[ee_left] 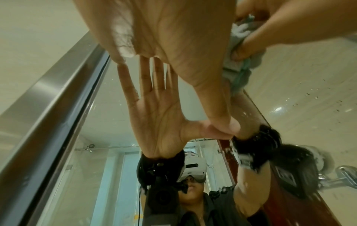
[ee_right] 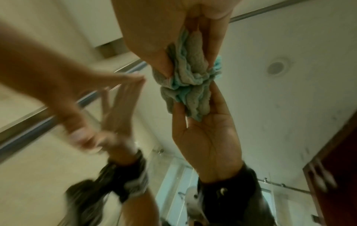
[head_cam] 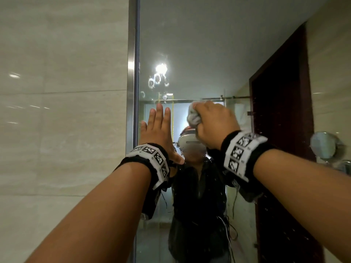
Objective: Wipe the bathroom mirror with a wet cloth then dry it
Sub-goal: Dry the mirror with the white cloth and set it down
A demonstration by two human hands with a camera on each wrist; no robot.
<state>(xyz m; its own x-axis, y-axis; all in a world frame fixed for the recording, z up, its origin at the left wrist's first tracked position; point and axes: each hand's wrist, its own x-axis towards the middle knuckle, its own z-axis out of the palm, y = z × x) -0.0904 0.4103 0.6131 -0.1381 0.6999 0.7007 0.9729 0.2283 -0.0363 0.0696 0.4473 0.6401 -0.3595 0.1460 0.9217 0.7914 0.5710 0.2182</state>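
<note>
The bathroom mirror (head_cam: pixel 190 44) fills the middle of the head view, with wet ring marks (head_cam: pixel 157 80) near a reflected ceiling light. My left hand (head_cam: pixel 158 126) lies flat on the glass beside the steel frame (head_cam: pixel 133 73), fingers straight and pointing up. The left wrist view shows its palm (ee_left: pixel 164 30) meeting its own reflection. To its right, my right hand (head_cam: pixel 214 122) grips a bunched grey and teal cloth (head_cam: pixel 193 116) and presses it against the glass. In the right wrist view the fingers (ee_right: pixel 212 45) curl round the cloth (ee_right: pixel 191 68), which touches its reflection.
A pale tiled wall (head_cam: pixel 57 92) borders the mirror on the left. A round magnifying mirror (head_cam: pixel 324 145) on a chrome arm sticks out at the right edge. The glass reflects a dark red door (head_cam: pixel 281 111), a shower rail and the person.
</note>
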